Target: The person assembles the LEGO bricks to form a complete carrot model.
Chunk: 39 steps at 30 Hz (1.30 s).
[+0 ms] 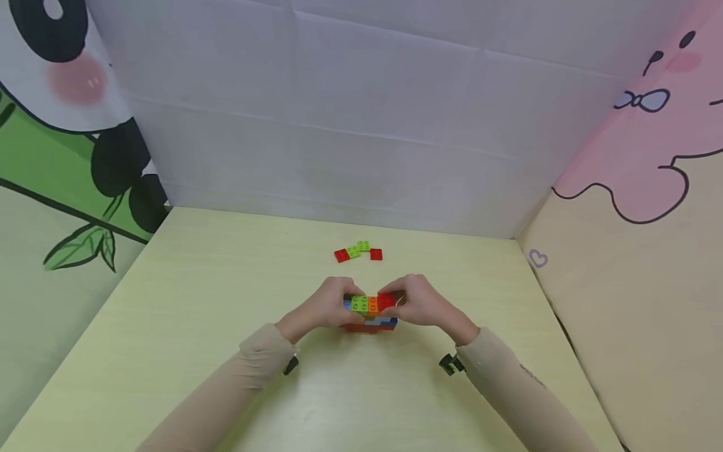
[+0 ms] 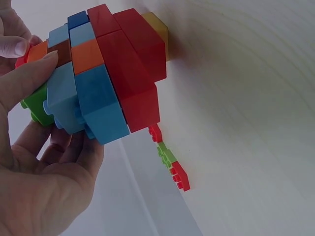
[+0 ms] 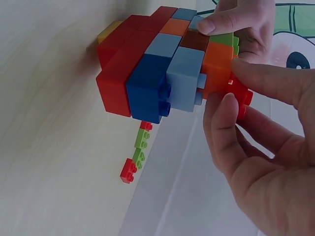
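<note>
A stepped stack of toy building bricks (image 2: 140, 73) stands at the middle of the table, with red, blue, light blue, orange and brown layers above a yellow bottom piece. My left hand (image 1: 324, 306) grips its upper left end, thumb on the near side and fingers round the far side, by a green brick (image 1: 359, 304). At the right of the top, my right hand (image 1: 425, 306) pinches a small red brick (image 3: 239, 96) between thumb and fingers. That brick sits against an orange brick (image 3: 217, 66), whose studs are partly hidden by it.
Beyond the stack, loose small bricks lie on the table (image 1: 226, 270): a red one (image 1: 341, 255), two green ones (image 1: 353, 252) and another red one (image 1: 376, 254). A white wall sheet (image 1: 361, 138) closes the back, and printed panels (image 1: 632, 157) flank the sides.
</note>
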Tool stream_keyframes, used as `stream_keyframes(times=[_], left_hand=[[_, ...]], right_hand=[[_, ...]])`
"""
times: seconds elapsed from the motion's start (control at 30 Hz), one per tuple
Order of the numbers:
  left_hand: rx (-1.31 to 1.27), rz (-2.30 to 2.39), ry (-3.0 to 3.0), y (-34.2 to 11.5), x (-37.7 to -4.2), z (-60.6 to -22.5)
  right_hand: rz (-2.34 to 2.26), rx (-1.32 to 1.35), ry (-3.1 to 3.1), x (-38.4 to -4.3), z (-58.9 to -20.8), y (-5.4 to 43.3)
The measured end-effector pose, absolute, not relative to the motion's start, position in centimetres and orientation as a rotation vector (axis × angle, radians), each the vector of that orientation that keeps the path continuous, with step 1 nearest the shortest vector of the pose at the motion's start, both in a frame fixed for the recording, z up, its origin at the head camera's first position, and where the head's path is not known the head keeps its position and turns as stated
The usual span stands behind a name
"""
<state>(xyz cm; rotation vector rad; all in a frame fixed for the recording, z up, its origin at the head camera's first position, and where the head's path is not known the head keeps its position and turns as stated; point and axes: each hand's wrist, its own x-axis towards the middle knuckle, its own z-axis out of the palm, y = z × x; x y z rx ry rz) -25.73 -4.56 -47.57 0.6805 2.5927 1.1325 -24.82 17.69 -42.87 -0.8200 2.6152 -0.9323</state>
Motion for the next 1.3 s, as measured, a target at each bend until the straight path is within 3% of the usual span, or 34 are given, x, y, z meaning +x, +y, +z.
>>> stream_keyframes(times=[0.9, 1.3], left_hand=[[0.682, 1.149, 2.582, -4.3, -25.6, -47.5], [0.741, 1.124, 2.617, -4.3, -25.6, -47.7]], right_hand=[[-0.866, -0.774, 2.654, -24.9, -42.9, 17.3], [-1.151, -0.767, 2.62, -25.4, -46.5, 18.1]])
